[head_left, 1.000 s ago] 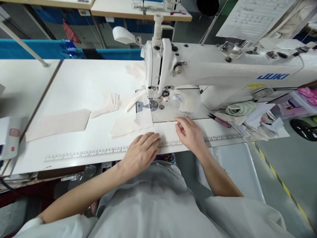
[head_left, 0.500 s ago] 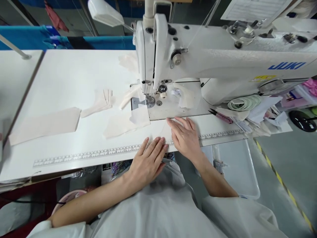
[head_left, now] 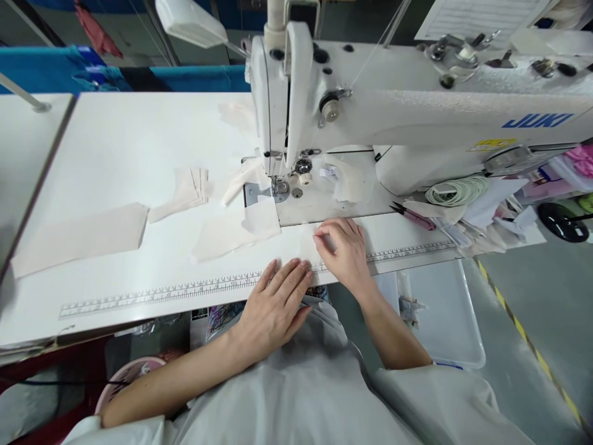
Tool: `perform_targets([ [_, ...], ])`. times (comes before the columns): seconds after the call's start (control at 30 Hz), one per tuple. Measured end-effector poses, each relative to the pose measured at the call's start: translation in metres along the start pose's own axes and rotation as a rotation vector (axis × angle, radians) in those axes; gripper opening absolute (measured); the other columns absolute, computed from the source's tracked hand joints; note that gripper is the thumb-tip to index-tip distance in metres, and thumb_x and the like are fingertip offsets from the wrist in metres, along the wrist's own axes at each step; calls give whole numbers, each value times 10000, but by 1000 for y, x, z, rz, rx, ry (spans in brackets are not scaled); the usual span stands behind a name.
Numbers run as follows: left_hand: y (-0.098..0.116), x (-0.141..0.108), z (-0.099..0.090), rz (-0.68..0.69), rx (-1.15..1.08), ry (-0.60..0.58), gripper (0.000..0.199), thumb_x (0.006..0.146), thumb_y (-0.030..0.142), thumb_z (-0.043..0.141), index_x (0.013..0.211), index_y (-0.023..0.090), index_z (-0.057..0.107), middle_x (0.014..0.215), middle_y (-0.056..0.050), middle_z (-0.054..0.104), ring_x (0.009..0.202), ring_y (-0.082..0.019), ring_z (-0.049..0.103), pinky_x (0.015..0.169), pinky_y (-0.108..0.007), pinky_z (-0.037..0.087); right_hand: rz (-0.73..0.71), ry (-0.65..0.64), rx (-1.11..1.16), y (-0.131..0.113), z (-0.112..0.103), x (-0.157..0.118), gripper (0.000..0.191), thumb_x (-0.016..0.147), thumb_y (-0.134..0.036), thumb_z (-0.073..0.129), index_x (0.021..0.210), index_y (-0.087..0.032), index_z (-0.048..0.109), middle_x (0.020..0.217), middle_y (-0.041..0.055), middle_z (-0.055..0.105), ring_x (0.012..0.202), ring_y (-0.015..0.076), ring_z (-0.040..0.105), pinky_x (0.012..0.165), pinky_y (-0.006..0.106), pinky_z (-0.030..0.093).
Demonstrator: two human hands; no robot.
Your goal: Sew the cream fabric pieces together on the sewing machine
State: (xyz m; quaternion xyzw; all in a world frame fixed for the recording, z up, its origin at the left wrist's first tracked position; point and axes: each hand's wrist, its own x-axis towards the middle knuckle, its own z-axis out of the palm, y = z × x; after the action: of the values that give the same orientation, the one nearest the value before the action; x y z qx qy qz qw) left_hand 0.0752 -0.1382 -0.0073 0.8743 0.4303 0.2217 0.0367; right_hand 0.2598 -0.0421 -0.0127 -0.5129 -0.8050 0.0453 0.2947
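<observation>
My left hand (head_left: 278, 303) lies flat at the table's front edge, fingers stretched over the printed ruler strip and touching the lower end of a small pale fabric piece (head_left: 307, 242). To its right, my right hand (head_left: 341, 250) has thumb and forefinger pinched together at the right edge of that piece, which barely stands out from the white table. Beyond the hands, a larger cream fabric piece (head_left: 227, 235) lies with its right end just in front of the presser foot (head_left: 278, 186) of the sewing machine (head_left: 417, 105).
More cream pieces lie on the left: a long one (head_left: 83, 238) and a small stack (head_left: 185, 191). Pink-handled thread snips (head_left: 414, 216), a coil of pale green cord (head_left: 456, 191) and fabric scraps (head_left: 500, 222) sit at the right. A clear plastic bin (head_left: 445, 315) stands below the table.
My right hand's fingers have gone from stretched flat on the table to a pinch of thumb and forefinger. The left hand stays nearly in place. The camera view has shifted slightly.
</observation>
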Motion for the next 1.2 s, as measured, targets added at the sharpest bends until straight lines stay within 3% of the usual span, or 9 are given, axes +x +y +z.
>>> perform_targets([
  [0.07,-9,2,-9,-60,-130,71,428,981,260,499,1380,114,447,1346,-155,592,1295,-279,519,1083,-473,442,-42,12,112,-5,-2,1,45,920,-194,560,895,-231,567,943,17,718,914,198,635,840,354,416],
  [0.17,-28,10,-26,-259,-331,156,401,969,277,540,1340,150,458,1287,-161,578,1201,-248,571,913,-391,560,-107,27,238,-18,-6,2,57,933,-186,554,910,-238,558,854,-4,718,822,167,653,823,327,458],
  [0.3,-52,29,-47,-473,-579,64,279,940,396,572,1101,169,593,1118,-106,649,941,-189,660,593,-236,550,-114,-10,317,-41,-8,3,48,941,-211,546,918,-247,567,834,0,715,806,165,663,809,321,500],
  [0.43,-69,42,-56,-568,-784,-20,287,930,414,552,818,158,617,776,-34,689,717,-129,653,627,-225,553,25,-136,516,-57,-7,5,109,946,-279,546,1047,-254,576,950,29,727,868,169,693,784,307,537],
  [0.57,-91,49,-64,-673,-961,-91,319,891,458,607,827,146,610,711,-43,707,653,-127,673,652,-256,590,116,-393,767,-60,-7,13,163,952,-331,527,1057,-242,614,995,36,720,882,163,704,718,268,549],
  [0.7,-120,62,-71,-741,-941,-207,245,859,377,664,810,142,616,664,-35,703,578,-116,660,600,-252,588,122,-590,886,-59,-7,29,198,944,-314,509,1037,-209,649,1061,60,710,851,148,707,706,258,557],
  [0.83,-145,86,-70,-737,-875,-308,124,858,245,646,797,145,606,627,-24,689,535,-114,644,545,-246,564,142,-736,921,-58,-5,49,237,938,-319,516,1071,-175,649,930,59,722,826,156,708,642,247,552],
  [1.03,-160,107,-55,-678,-724,-338,82,861,204,589,793,157,594,605,2,649,525,-108,608,509,-230,494,251,-793,983,-49,4,66,257,938,-326,508,1086,-164,643,1027,79,709,753,124,689,566,225,549],
  [1.2,-160,109,-45,-612,-485,-272,113,847,241,580,772,168,621,673,12,634,595,-110,561,583,-243,434,328,-824,1040,-41,11,67,264,943,-327,517,1115,-159,626,999,81,712,706,111,680,502,200,530],
])
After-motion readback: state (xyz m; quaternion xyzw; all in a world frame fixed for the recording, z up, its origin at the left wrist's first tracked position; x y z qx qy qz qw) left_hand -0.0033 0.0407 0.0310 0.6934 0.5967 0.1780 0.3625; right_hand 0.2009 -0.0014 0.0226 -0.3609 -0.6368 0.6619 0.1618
